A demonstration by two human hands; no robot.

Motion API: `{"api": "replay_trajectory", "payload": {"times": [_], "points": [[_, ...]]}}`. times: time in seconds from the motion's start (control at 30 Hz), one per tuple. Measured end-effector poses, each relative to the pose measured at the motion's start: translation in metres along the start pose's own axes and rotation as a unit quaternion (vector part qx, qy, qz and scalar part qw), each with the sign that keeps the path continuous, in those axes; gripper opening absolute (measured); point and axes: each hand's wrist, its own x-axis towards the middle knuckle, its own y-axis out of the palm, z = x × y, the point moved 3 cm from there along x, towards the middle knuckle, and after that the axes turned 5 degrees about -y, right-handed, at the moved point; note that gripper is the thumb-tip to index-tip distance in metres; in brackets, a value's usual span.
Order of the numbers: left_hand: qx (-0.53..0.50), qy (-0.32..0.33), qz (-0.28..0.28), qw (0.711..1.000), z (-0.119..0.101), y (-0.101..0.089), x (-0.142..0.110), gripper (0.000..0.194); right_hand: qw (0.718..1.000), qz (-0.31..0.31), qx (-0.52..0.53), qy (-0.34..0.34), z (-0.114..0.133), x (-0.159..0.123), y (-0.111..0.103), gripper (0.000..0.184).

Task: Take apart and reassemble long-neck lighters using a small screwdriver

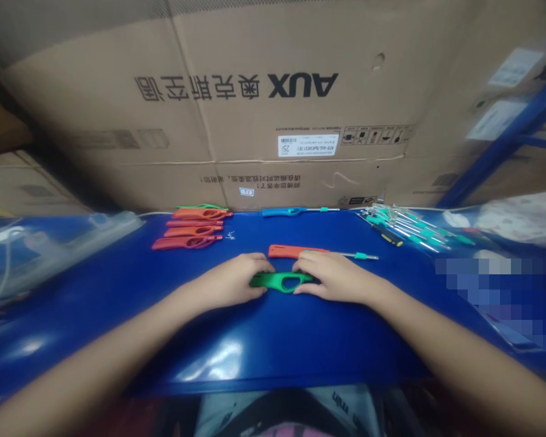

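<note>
A green lighter body (275,281) with an oval trigger opening lies level between my two hands, just above or on the blue table. My left hand (240,279) grips its handle end, thumb on the near side and fingers on the far side. My right hand (330,276) pinches the other end, beside the trigger opening. Right behind them lies an orange lighter (295,250) with a metal rod and a teal piece on it; my right fingers partly cover it. Farther back rests a blue lighter (282,212) with a similar rod.
Several orange and red lighter bodies (191,230) are stacked at the back left. A pile of metal rods with teal pieces (404,224) and a yellow-black screwdriver (387,235) lie back right. A large cardboard box (246,127) walls off the far side of the blue table (300,340).
</note>
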Motion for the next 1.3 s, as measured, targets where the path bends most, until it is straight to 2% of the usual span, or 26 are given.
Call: {"api": "replay_trajectory", "payload": {"times": [0.2, 0.33, 0.4, 0.63, 0.9, 1.07, 1.2, 1.3], "points": [[-0.014, 0.004, 0.024, 1.0, 0.0, -0.005, -0.004, 0.04, 1.0, -0.012, 0.011, 0.001, -0.002, -0.001, -0.003, 0.031], [-0.02, -0.004, 0.022, 1.0, 0.0, -0.004, -0.004, 0.04, 1.0, 0.002, 0.001, -0.01, 0.002, 0.0, -0.002, 0.053], [-0.02, 0.002, 0.02, 1.0, -0.001, -0.004, -0.004, 0.039, 1.0, 0.007, -0.009, -0.014, 0.005, 0.001, 0.0, 0.058], [-0.006, 0.006, 0.022, 1.0, -0.001, -0.003, -0.005, 0.038, 1.0, 0.006, -0.005, -0.017, 0.008, 0.002, 0.002, 0.036], [-0.009, -0.018, 0.034, 0.999, 0.001, -0.006, -0.005, 0.047, 1.0, 0.013, 0.004, -0.013, 0.004, 0.001, 0.001, 0.033], [-0.024, -0.019, 0.035, 0.999, -0.001, -0.007, -0.004, 0.038, 1.0, 0.018, 0.004, -0.01, 0.003, 0.002, 0.002, 0.033], [-0.003, -0.007, 0.044, 0.999, 0.003, -0.018, -0.008, 0.032, 1.0, 0.006, -0.014, -0.02, 0.001, 0.0, -0.002, 0.036], [0.033, -0.019, 0.055, 0.998, 0.018, -0.042, -0.015, 0.034, 0.999, -0.016, -0.038, -0.005, -0.002, -0.001, -0.009, 0.034]]}}
